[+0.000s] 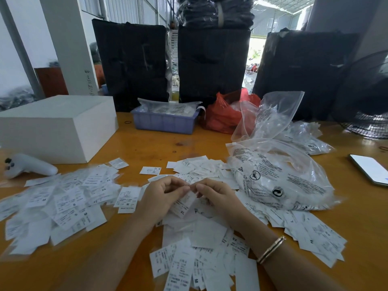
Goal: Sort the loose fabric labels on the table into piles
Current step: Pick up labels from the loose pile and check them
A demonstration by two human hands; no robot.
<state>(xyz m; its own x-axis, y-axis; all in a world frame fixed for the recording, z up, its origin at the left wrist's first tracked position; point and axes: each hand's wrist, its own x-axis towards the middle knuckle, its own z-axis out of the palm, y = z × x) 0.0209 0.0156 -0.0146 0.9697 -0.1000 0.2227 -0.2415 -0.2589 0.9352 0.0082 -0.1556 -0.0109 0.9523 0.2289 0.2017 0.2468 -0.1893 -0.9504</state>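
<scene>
Two hands meet over the middle of the surface [147, 143]: your left hand [161, 196] and right hand [218, 196] each pinch the top edge of one thin white label [184, 203], which hangs between them and shows "XL" at its lower end. The label is a flat, limp rectangle with fine black print.

Loose labels of the same kind lie in flat drifts: one spread [63, 202] toward the left edge, a heap [201, 257] at the near edge between your forearms, a scatter [201, 166] just beyond your hands, and another run [310, 232] toward the right edge. The surface itself is smooth, glossy orange-brown wood.

A crinkled clear plastic bag [279, 177] with black print sits just beside your right hand, touching the labels. A matte white box [56, 127] with sharp corners stands at the far left, a rounded white controller [29, 165] before it. A ribbed blue tray [165, 120] and a red bag [222, 114] sit toward the far edge. A glossy phone [369, 169] lies near the right edge.

Bare wood shows between the box, the tray and the far scatter, and along the near left corner.
</scene>
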